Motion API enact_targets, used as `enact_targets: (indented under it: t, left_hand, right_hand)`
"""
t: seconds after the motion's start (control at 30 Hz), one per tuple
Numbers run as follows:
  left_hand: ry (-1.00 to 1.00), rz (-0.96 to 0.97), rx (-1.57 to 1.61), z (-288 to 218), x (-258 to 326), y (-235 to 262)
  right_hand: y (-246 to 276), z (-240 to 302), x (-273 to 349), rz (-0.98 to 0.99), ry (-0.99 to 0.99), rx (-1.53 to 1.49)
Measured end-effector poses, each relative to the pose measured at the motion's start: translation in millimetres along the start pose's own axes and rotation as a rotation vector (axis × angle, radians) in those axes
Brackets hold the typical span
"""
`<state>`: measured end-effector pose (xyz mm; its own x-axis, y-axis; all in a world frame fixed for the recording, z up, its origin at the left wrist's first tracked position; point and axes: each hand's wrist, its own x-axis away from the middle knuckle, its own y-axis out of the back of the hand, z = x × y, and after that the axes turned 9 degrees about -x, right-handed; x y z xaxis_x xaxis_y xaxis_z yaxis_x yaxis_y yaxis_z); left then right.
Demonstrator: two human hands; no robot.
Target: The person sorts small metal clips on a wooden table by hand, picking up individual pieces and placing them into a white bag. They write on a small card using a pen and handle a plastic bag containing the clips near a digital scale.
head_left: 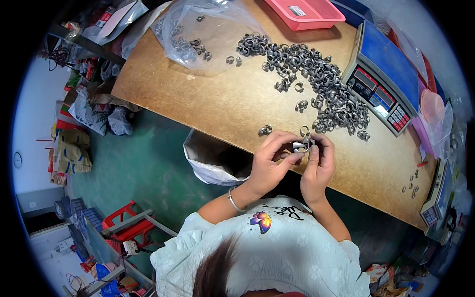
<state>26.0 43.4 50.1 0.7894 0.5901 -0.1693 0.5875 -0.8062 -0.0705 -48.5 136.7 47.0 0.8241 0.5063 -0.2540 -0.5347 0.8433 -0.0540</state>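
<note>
Above the near edge of the wooden table, my left hand and my right hand meet around a few dark silvery metal rings. The fingertips of both hands are closed on them; the exact number is partly hidden by the fingers. Just beyond my hands spreads a long heap of similar metal rings. A small cluster of rings lies apart, to the left of my fingers. More rings sit in and beside a clear plastic bag at the far left of the tabletop.
A pink plastic tray stands at the far edge. To the right is a blue-topped digital scale, with a second scale near the right corner. A white sack hangs open below the table's front edge. Red stool at lower left.
</note>
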Motion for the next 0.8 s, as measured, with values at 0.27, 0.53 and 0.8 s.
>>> enact_targets:
  t: [0.27, 0.53, 0.8]
  left_hand:
    - [0.109, 0.083, 0.376, 14, -1, 6]
    - [0.123, 0.165, 0.303, -4, -7, 10]
    - [0.199, 0.132, 0.286, 15, -7, 11]
  right_hand:
    - [13, 12, -9, 0.164, 0.118, 0.297]
    - [29, 16, -19, 0.228, -0.415, -0.426]
    - [19, -1, -22, 0.154, -0.272, -0.176]
